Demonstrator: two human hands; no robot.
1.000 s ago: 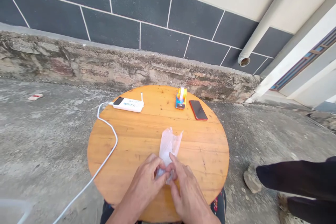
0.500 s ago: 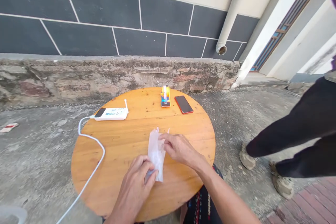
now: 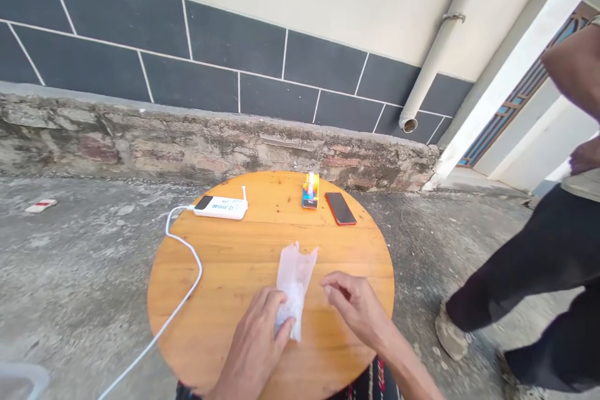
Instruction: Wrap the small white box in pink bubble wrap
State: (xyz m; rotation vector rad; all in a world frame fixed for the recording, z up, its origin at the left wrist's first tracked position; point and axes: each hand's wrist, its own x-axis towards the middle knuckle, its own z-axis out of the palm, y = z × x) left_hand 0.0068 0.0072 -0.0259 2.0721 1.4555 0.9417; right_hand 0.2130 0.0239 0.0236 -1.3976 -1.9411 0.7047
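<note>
A thin, whitish see-through plastic wrapping [image 3: 297,269], like a small bag, lies lengthwise on the round wooden table [image 3: 225,281]. Its lower part looks thicker and whiter; I cannot make out what is inside. My left hand [image 3: 260,331] grips this lower part at its left side, thumb at the near end and fingers over the edge. Off to the right of the wrapping, my right hand [image 3: 354,306] is just above the tabletop, its fingers curled together and nothing visible in them. The upper end of the wrapping is loose and flared, with a ragged edge.
At the table's back are a yellow and blue tape dispenser [image 3: 310,190] and a red-edged phone [image 3: 340,208]. A white device [image 3: 220,207] sits at the left, its white cable [image 3: 200,269] running off the near-left edge. A person in dark trousers [image 3: 529,269] stands at the right.
My right hand has left the wrapping and moved right. The wrapping's upper end now spreads to the right. My left hand stays on its lower part. The view has shifted.
</note>
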